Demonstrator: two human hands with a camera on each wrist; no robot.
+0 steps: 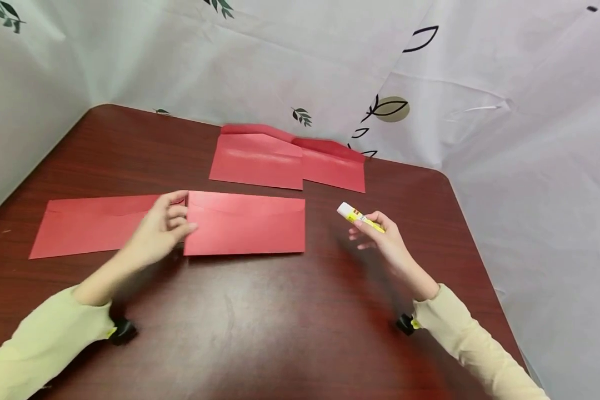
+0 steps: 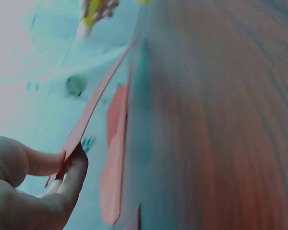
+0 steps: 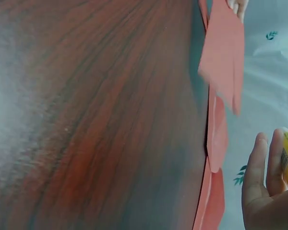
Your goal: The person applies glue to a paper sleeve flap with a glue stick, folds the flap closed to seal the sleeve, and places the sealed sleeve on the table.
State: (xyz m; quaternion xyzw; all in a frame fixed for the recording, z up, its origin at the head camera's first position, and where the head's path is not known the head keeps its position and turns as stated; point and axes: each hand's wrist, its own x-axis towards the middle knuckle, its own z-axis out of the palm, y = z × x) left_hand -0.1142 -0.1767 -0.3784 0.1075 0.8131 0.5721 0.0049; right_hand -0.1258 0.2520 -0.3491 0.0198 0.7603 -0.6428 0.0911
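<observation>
a red envelope [image 1: 245, 225] is held just above the brown table [image 1: 260, 328], its left end pinched by the left hand [image 1: 156, 232]. off to its right, the right hand [image 1: 387, 239] grips a yellow-and-white glue stick [image 1: 351, 213], other fingers loose. a second envelope [image 1: 90, 229] lies left; two flap-open envelopes [image 1: 260, 165] lie near the far edge.

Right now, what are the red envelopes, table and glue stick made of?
Envelopes: paper, I think, slightly shiny, with thin edges and folds. Table: wood or wood-look, glossy, with grain lines and reflections. Glue stick: probably smooth plastic, from its neat tube shape.
</observation>
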